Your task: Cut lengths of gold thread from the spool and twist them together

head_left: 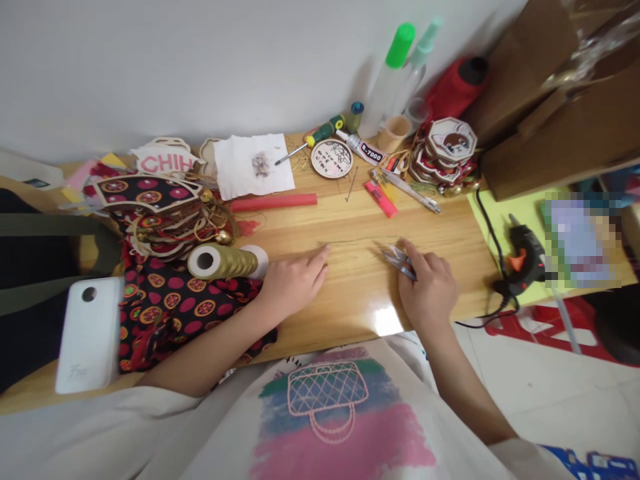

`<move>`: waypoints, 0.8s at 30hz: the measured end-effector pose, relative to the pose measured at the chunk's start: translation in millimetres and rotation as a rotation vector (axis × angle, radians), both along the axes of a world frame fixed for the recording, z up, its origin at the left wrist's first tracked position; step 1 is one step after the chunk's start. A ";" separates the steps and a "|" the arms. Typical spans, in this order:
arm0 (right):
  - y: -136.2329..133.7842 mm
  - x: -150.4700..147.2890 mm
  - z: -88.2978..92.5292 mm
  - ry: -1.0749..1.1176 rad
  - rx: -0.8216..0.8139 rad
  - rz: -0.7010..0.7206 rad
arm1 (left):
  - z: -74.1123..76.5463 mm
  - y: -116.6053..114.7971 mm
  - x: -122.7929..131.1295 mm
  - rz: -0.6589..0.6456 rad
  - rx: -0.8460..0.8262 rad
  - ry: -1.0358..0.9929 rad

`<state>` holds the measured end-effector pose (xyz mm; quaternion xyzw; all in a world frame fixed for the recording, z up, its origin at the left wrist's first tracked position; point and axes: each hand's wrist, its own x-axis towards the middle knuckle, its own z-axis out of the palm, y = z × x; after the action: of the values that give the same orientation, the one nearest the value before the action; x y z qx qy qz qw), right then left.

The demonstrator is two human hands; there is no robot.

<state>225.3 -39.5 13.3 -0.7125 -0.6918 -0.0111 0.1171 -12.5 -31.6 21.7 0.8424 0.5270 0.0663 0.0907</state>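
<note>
A thin thread (pixel 360 241) lies nearly straight across the wooden tabletop, between my two hands. My left hand (pixel 293 283) rests palm down on the wood with its fingers stretched out. Its foremost fingertip touches the table at the thread's left end; whether it presses on the thread is hard to see. My right hand (pixel 429 287) is closed around small metal thread snips (pixel 399 260), whose blades point up and left. The index fingertip of that hand reaches the thread's right end. Just left of my left hand lies a spool of olive-gold thread (pixel 225 262).
Patterned dark fabric (pixel 195 300), stacked ornaments (pixel 150 197) and a white power bank (pixel 90 333) are at left. A screwdriver (pixel 320 133), glue tube (pixel 363 148), red lighter (pixel 381 197) and bottles (pixel 383 93) stand or lie behind. A glue gun (pixel 525 257) lies right, below a cardboard box (pixel 550 127).
</note>
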 end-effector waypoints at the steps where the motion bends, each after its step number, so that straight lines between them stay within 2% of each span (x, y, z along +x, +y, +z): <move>1: 0.2 -0.2 -0.4 -0.005 -0.005 0.001 | 0.0 0.0 0.0 0.002 -0.009 -0.006; 24: 7.3 -4.0 2.1 -0.071 -0.084 0.017 | 0.5 -0.1 2.1 0.025 0.003 0.058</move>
<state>221.3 -32.2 15.4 -0.7100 -0.7013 -0.0064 0.0625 -10.5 -31.7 22.2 0.8375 0.5397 0.0441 0.0733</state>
